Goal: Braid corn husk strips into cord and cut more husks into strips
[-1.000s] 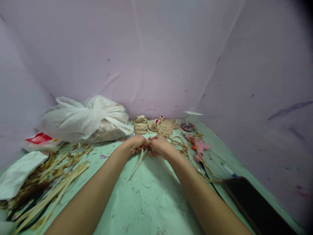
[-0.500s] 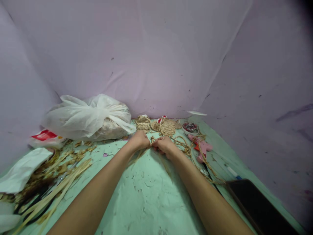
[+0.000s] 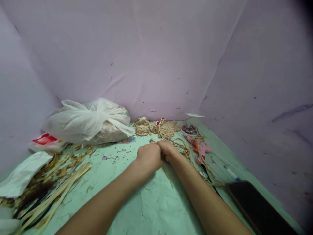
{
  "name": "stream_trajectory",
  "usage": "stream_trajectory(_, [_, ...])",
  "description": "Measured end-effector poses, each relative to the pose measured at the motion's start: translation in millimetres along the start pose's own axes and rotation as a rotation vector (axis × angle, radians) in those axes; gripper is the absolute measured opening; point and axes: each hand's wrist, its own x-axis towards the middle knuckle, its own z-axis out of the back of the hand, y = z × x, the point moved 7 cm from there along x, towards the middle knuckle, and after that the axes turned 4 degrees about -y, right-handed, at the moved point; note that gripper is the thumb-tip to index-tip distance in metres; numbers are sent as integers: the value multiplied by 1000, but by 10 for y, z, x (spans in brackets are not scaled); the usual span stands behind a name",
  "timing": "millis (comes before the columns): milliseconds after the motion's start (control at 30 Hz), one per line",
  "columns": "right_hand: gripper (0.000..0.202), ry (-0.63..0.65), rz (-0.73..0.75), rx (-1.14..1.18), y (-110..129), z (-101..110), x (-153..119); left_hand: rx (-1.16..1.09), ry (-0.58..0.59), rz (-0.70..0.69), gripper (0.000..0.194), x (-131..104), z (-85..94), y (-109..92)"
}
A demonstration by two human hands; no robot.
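The left hand (image 3: pixel 149 157) was folded into a fist with its back up; its fingertips were hidden, so what lay inside could not be told. The right hand (image 3: pixel 167 150) had its fingers bent and narrowly closed against that fist, holding a pale strand (image 3: pixel 168 175) that trailed, blurred, just below it. The 2 hands touched. Beside and beyond the right hand lay loops of twisted cord (image 3: pixel 182 143), which ran across 1 pink glue gun (image 3: pixel 201 153) to the corner of 1 dark phone (image 3: pixel 259 205); overlaps kept the cord's lengths from being counted. Near the phone lay 1 blue-ended pen (image 3: pixel 233 175). Behind the hands sat at least 3 woven pieces (image 3: pixel 166 129), and to their right stood 1 round dish (image 3: pixel 189 130) of small bits. On the left were 1 tied plastic bag (image 3: pixel 90 122), 1 red-and-white packet (image 3: pixel 46 141), 1 white sheet (image 3: pixel 24 173) and a heap of pale strips (image 3: pixel 66 187), too tangled to count. The green surface (image 3: pixel 146 209) met the wall (image 3: pixel 156 65) behind the woven pieces; its widest open room, dotted with specks, spread from the hands to the lower border of view, between strips and phone.
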Motion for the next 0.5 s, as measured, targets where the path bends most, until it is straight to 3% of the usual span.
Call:
stream_trajectory(100, [11,73,-39,26,11,-8,-24,-43,-201,57,7,162,351,160])
stream_trajectory(133, [11,100,-46,30,19,-14,-33,-149,-203,127,8,207,388,240])
stream_trajectory(233, [11,161,-44,27,40,-28,-47,-503,24,334,10,266,165,378])
stream_trajectory(300, [12,189,-25,10,42,-33,-42,-598,150,362,12,265,-14,360])
stream_trajectory(500, [9,213,105,-130,78,26,-9,-562,193,376,12,296,-166,415])
